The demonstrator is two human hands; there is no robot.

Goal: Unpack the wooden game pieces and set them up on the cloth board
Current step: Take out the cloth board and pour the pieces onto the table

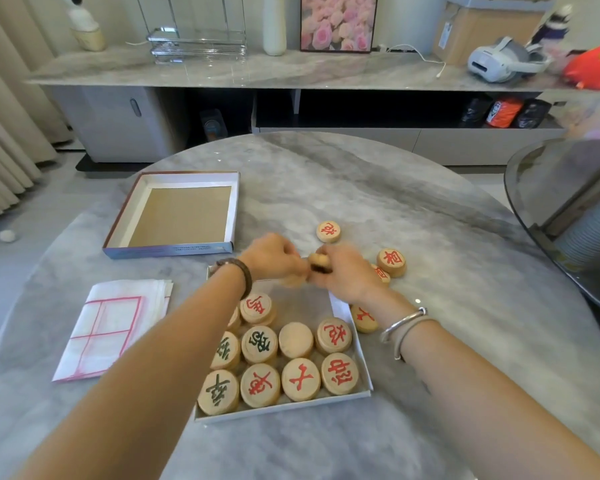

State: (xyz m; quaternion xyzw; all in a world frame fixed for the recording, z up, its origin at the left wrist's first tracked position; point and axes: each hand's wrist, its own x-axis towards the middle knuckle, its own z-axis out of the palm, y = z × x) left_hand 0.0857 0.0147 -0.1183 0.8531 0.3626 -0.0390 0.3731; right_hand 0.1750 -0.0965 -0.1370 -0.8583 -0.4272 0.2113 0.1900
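Tray [281,408], near edge of table [326,174]: wooden pieces [260,344] in rows, red or green characters, far part bare
Right hand [347,275], over tray's far edge: fingers curled round held piece [318,262]
Left hand [274,256], close against it: blurred, grip cannot be told
Loose pieces [391,262]: right of tray
Folded cloth board [111,327]: left edge
Lid [174,251]: beyond it, upturned

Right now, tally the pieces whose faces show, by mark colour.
Red pieces: 9
Green pieces: 3
Blank piece: 1
Total: 13
Uncounted: blurred pieces held by left hand and right hand; one half-hidden piece.
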